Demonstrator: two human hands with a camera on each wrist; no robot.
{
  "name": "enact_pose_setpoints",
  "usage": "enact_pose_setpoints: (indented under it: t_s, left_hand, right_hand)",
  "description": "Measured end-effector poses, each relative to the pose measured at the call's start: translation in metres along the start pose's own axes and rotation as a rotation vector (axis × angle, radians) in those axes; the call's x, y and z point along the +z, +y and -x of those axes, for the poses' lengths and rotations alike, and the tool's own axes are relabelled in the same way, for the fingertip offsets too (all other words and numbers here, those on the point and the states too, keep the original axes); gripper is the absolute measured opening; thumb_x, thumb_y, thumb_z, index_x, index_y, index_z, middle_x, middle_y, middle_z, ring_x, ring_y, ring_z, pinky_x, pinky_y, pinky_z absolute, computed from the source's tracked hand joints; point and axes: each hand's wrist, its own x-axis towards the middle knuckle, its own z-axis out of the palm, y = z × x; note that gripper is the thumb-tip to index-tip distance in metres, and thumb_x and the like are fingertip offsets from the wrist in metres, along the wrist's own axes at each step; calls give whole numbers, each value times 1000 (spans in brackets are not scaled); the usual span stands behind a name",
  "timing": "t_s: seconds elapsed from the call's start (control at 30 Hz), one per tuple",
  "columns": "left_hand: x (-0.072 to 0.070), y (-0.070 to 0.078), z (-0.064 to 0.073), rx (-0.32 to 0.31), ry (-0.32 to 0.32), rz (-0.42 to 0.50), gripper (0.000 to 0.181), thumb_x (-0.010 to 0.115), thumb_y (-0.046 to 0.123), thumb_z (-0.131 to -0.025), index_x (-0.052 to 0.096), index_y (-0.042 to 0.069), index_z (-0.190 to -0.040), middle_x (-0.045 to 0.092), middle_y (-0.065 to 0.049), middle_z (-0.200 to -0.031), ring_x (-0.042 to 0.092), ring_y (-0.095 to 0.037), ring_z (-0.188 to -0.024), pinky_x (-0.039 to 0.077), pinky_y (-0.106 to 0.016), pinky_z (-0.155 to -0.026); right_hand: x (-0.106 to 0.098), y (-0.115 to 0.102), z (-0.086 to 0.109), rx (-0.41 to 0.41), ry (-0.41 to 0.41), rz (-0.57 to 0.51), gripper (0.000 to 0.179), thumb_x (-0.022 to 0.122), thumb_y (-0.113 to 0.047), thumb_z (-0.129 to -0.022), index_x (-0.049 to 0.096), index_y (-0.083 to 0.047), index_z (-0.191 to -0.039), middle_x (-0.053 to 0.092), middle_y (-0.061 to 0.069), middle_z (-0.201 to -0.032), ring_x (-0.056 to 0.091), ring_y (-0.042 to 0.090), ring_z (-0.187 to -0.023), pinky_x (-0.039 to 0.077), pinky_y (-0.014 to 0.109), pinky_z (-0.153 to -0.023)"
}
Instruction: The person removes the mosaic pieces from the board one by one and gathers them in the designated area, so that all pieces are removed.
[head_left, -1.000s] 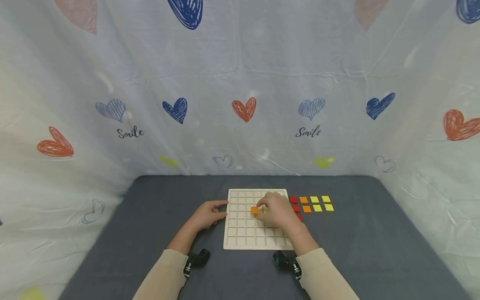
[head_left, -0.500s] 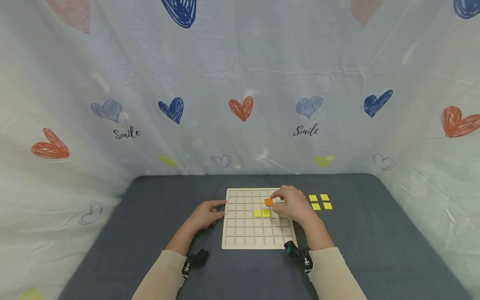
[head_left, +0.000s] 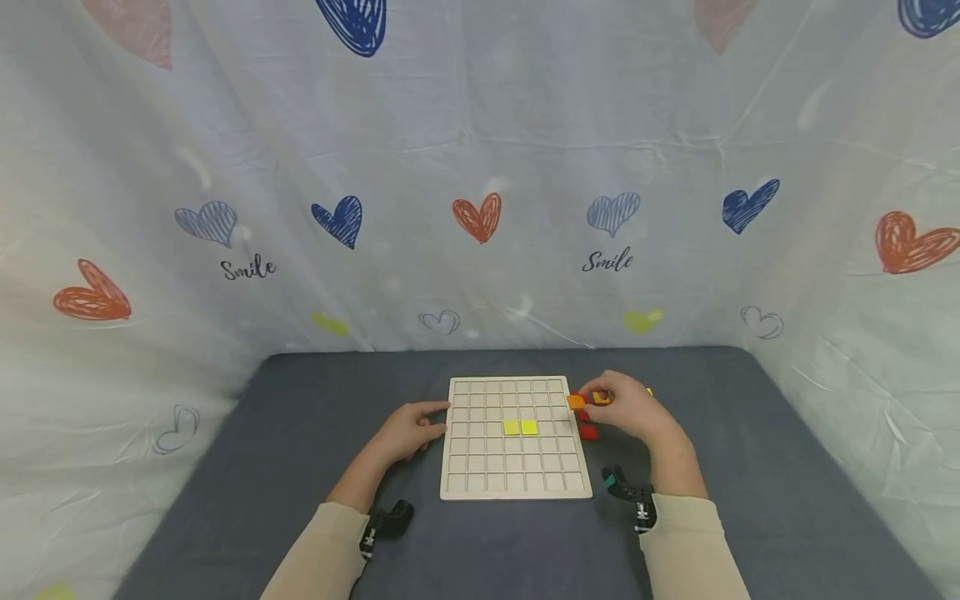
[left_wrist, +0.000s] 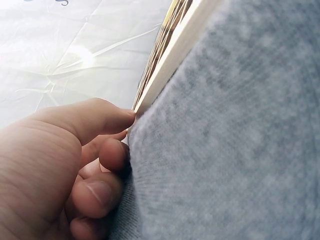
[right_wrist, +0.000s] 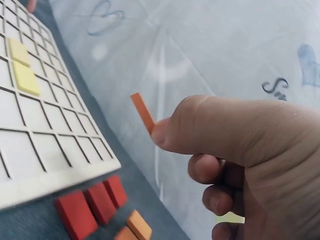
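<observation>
A square wooden board [head_left: 517, 485] with a grid of cells lies flat on the table. Two yellow tiles [head_left: 520, 427] sit side by side near its middle. My left hand [head_left: 407, 429] touches the board's left edge with index finger and thumb spread apart; in the left wrist view, the thumb [left_wrist: 107, 117] meets the board's edge. Between thumb and index finger, my right hand [head_left: 632, 407] pinches an orange tile [right_wrist: 143, 113], raised at the board's right edge. Red tiles [right_wrist: 76, 215] and orange tiles [right_wrist: 139, 225] lie below it, partly hidden in the head view.
The dark grey cloth-covered table [head_left: 322, 392] reaches back to a white curtain [head_left: 405, 275] printed with hearts. Behind the right hand, a sliver of a yellow tile [head_left: 649, 391] shows. Each wrist wears a black camera mount [head_left: 628, 487].
My right hand has moved right with the orange tile, from over the board's middle to its right edge, uncovering both yellow tiles. My left hand stays at the left edge.
</observation>
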Motion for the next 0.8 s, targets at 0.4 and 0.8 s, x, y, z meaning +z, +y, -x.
enact_pose_setpoints:
  t_s: [0.4, 0.8]
  left_hand:
    - [0, -2, 1, 3, -8, 4, 49, 73, 18, -97, 61, 17, -145, 53, -5, -54, 27, -13, -37, 30, -29, -38]
    - [0, -1, 0, -2, -6, 9, 49, 73, 18, -98, 62, 17, -145, 52, -5, -54, 26, -13, -37, 30, -29, -38]
  right_hand:
    - [-18, 36, 17, 168, -78, -43, 25, 75, -12, -89, 74, -1, -111, 48, 6, -82, 45, 22, -76, 37, 37, -68]
    - [-18, 56, 26, 259, -174, -74, 17, 76, -11, -89, 76, -5, -105, 69, 14, -115, 58, 29, -102, 45, 54, -93]
